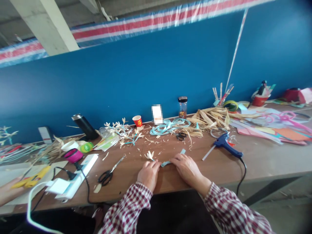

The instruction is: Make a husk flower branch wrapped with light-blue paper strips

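Note:
My left hand [148, 174] is closed near the front of the brown table, its fingertips pinching the stem of a small pale husk flower [150, 155], whose petals stick out beyond the fingers. A light blue ribbon strip [166, 163] runs from those fingertips to my right hand [188, 169], which is closed over it. One end of the strip shows past the right fingers. How the strip meets the stem is hidden by my left fingers. Black-handled scissors [106, 177] lie to the left, and a blue glue gun [223, 144] rests to the right.
A white power strip [81, 175] with cords lies at left, near another person's hand [8, 191] and a yellow tool [32, 180]. Behind are a red paper cup [137, 121], coiled blue ribbon [161, 129], a jar [182, 107] and dry husks [207, 118]. Colored sheets [287, 132] spread right.

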{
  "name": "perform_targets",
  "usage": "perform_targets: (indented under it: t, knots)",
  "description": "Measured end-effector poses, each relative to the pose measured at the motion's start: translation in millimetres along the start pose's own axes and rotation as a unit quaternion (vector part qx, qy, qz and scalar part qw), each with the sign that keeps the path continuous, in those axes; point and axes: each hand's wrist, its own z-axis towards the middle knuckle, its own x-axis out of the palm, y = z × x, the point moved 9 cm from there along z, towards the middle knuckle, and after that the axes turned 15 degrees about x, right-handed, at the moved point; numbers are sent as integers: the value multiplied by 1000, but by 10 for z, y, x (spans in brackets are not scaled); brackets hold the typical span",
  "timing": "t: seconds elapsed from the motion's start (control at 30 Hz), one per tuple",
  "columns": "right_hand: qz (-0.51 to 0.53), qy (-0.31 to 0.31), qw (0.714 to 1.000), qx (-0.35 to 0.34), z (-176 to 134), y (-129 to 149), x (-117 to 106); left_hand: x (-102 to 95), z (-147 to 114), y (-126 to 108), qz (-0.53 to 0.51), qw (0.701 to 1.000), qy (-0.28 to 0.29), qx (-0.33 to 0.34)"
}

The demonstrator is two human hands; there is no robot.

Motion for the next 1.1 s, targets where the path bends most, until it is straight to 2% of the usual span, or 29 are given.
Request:
perform_targets:
  t: [0.3, 0.47, 0.57, 0.7, 0.93, 1.1]
  knots:
    - [-27, 17, 999, -36, -72, 12, -1, -43, -24, -23, -26, 998, -4, 60]
    - [-28, 21, 999, -39, -90, 26, -32, -60, -57, -4, -55, 996, -15, 66]
    - [-25, 23, 999, -34, -86, 20, -41, -55, -65, -33, -28, 996, -10, 81]
    - [-12, 11, 999, -32, -82, -5, -24, -21, -74, -111, 20, 993, 29, 109]
    - [35, -18, 999, -25, -74, -74, 24, -37, -76, -158, 66, 992, 56, 96]
    - [36, -16, 999, -25, -83, -48, -1, -82, -98, -204, 62, 990, 58, 111]
